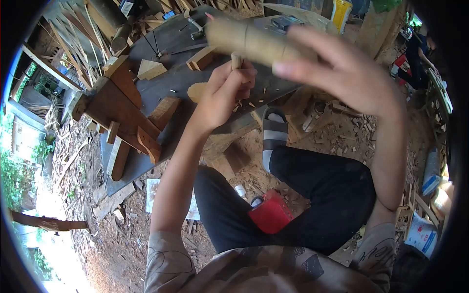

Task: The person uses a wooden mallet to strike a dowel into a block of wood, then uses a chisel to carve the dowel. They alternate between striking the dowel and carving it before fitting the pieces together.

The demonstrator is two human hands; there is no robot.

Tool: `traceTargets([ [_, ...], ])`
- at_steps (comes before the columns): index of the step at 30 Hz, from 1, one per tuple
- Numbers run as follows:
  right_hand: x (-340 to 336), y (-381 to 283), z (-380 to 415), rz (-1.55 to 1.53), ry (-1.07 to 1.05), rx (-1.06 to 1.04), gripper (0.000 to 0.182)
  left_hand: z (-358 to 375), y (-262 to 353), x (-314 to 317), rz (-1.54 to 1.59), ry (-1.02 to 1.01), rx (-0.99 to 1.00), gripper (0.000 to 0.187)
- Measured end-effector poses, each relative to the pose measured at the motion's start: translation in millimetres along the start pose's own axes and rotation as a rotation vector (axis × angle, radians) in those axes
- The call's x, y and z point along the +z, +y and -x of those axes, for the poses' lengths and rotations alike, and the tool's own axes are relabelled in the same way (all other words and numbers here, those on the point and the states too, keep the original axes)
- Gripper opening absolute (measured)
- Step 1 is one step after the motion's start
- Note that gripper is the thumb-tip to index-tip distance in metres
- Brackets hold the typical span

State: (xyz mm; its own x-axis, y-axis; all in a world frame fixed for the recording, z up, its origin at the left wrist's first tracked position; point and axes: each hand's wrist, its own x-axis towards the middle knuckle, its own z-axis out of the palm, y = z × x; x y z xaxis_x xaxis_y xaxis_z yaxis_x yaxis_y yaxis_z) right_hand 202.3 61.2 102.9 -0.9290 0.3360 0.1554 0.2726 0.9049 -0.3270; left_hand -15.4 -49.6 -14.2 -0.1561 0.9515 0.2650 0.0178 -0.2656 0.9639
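My left hand (225,93) is closed around an upright chisel, its round wooden handle (237,60) poking out above the fist and its blade hidden. Below the fist a pale wooden piece (196,92) lies on the dark work surface (176,73), with small chips about. My right hand (337,68) grips a thick round wooden mallet (244,41), blurred by motion. The mallet overlaps the top of the chisel handle in this view.
A wooden bracket-like assembly (117,102) stands at the left of the work surface. Wood blocks (151,70) and a hammer (196,30) lie farther back. A red object (271,212) sits between my legs. Wood scraps cover the ground; another person (417,58) is at far right.
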Motion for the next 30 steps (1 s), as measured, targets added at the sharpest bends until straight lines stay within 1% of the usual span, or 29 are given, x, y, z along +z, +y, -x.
traceTargets([
  [3, 5.3, 5.5, -4.4, 0.071, 0.05, -0.011, 0.058, 1.5, 2.4, 1.1, -0.016, 0.023, -0.026, 0.018],
  [5, 12.9, 5.3, -3.7, -0.235, 0.254, -0.143, 0.054, 0.7, 0.5, -0.5, 0.015, -0.004, -0.005, 0.018],
  [7, 15.3, 4.8, -4.3, -0.302, 0.326, -0.215, 0.053, -0.4, 0.4, -1.7, 0.028, -0.018, 0.016, 0.018],
  [9, 17.0, 4.8, -3.2, -0.145, 0.265, -0.217, 0.053, 0.3, 0.3, -1.7, 0.019, -0.022, 0.017, 0.018],
  [12, 19.8, 10.2, -3.1, -0.158, 0.256, -0.22, 0.056, 2.6, -0.8, 0.6, 0.017, 0.012, -0.001, 0.018],
  [13, 20.7, 13.2, -5.9, -0.163, 0.251, -0.222, 0.057, 1.8, -1.8, -0.4, 0.032, -0.009, 0.007, 0.018],
  [15, 33.9, 16.6, -13.2, -0.273, 0.431, -0.309, 0.059, -1.2, -3.2, -3.5, 0.062, -0.053, 0.026, 0.018],
  [16, 27.2, 13.1, -8.0, -0.293, 0.358, -0.254, 0.06, -1.7, -4.5, -5.0, 0.067, -0.07, 0.032, 0.017],
  [17, 22.7, 10.0, -5.4, -0.313, 0.286, -0.198, 0.06, -0.6, -3.5, -3.0, 0.056, -0.038, 0.02, 0.016],
  [18, 25.5, 14.0, -7.3, -0.125, 0.286, -0.225, 0.06, 1.5, -1.8, 0.5, 0.043, -0.007, 0.008, 0.016],
  [19, 6.8, -2.3, 0.9, -0.036, -0.028, 0.049, 0.057, 2.8, -0.4, 2.7, 0.031, 0.024, -0.005, 0.015],
  [21, 24.3, 21.1, -11.6, -0.023, 0.216, -0.227, 0.054, 1.2, 0.8, 2.5, 0.05, 0.005, 0.009, 0.014],
  [24, 18.6, 21.0, -4.2, -0.41, 0.347, -0.259, 0.052, 1.3, 2.8, -0.6, 0.097, -0.012, 0.043, 0.014],
  [26, 7.8, 1.8, 1.7, -0.336, 0.388, -0.19, 0.054, 0.5, 6.6, -0.8, 0.098, 0.005, 0.101, 0.015],
  [29, -3.1, -13.2, 4.3, -0.397, 0.383, -0.118, 0.06, 2.1, 15.4, -1.3, 0.095, -0.003, 0.168, 0.016],
  [30, -1.8, -10.4, 3.9, -0.412, 0.385, -0.137, 0.059, 1.9, 18.1, -0.5, 0.069, -0.013, 0.187, 0.016],
])
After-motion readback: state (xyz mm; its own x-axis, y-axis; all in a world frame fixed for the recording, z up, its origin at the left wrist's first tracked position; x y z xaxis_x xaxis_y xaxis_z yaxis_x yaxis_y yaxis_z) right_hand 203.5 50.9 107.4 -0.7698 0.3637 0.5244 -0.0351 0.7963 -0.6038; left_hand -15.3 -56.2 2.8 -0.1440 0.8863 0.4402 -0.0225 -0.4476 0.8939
